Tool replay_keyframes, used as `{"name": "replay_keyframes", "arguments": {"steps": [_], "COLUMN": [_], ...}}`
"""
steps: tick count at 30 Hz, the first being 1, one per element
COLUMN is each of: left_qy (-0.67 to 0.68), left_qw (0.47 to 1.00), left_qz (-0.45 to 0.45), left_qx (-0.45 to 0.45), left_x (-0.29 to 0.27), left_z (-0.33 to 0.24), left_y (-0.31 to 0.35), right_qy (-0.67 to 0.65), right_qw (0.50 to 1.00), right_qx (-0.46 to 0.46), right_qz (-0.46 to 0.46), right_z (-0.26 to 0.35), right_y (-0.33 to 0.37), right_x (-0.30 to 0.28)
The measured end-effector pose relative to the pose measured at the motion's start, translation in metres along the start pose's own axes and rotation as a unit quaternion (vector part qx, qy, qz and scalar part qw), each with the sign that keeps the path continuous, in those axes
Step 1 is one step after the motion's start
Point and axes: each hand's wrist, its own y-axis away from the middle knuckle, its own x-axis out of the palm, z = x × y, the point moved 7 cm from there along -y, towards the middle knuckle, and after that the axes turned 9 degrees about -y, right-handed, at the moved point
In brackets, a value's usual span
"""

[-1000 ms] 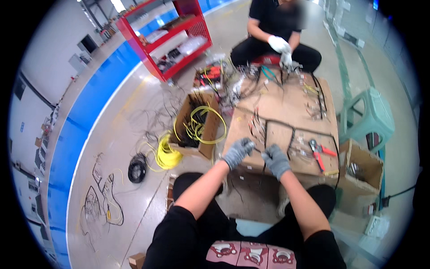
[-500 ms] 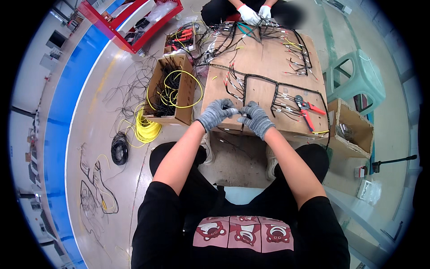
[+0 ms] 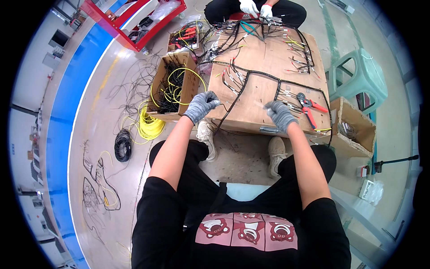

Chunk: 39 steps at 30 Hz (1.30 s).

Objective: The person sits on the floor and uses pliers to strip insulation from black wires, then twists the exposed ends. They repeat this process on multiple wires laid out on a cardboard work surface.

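My left hand (image 3: 203, 106), in a grey glove, is closed with its fingertips pinched at the left front of the wooden board (image 3: 268, 58). A thin black wire (image 3: 224, 106) runs from those fingertips toward the harness. My right hand (image 3: 281, 115), gloved too, is pinched over the front edge; a small pale strip (image 3: 259, 105), blurred, sticks out of its fingertips. Between and beyond my hands lies the branched black wire harness (image 3: 264, 74), with white-labelled wire ends. Crimping pliers (image 3: 307, 109) with red handles rest right of my right hand.
Left of the board stands a cardboard box (image 3: 190, 85) of black wires; yellow cable (image 3: 151, 123) and a black coil (image 3: 122, 145) lie on the floor. At right are another carton (image 3: 363, 130) and a green stool (image 3: 358, 67). White-gloved hands (image 3: 249, 7) of another person work opposite.
My hands, together at the front of the board before, have moved apart, left hand leftward and right hand rightward. The harness's near trunk has swung left at its lower end.
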Motion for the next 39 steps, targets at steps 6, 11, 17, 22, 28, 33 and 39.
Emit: {"name": "replay_keyframes", "arguments": {"steps": [6,11,17,22,28,33,39], "left_qy": [-0.087,-0.377,-0.428,-0.026,-0.288,-0.382,-0.386], "left_qw": [0.992,0.909,0.881,0.949,0.956,0.922,0.915], "left_qz": [0.042,-0.010,-0.111,-0.301,-0.035,0.054,0.047], "left_qx": [0.079,0.176,0.170,-0.088,0.051,0.034,0.109], "left_x": [0.037,0.033,0.030,0.034,0.102,0.105,0.085], "left_z": [-0.012,-0.054,-0.031,0.067,0.060,0.059,0.014], "left_y": [0.009,0.022,0.025,0.056,0.056,0.056,0.067], "right_qy": [-0.114,-0.187,-0.038,0.023,0.012,-0.001,-0.194], "right_qw": [0.992,0.966,0.989,0.993,0.990,0.996,0.956], "right_qx": [0.027,0.175,0.134,0.116,0.135,0.087,0.194], "right_qz": [-0.044,0.026,0.039,0.023,0.038,-0.014,0.107], "right_z": [0.022,0.008,-0.001,-0.006,-0.005,0.009,0.038], "right_y": [-0.006,-0.007,-0.026,-0.027,-0.021,-0.010,0.027], "right_x": [0.030,0.095,0.123,0.130,0.124,0.109,0.121]}}
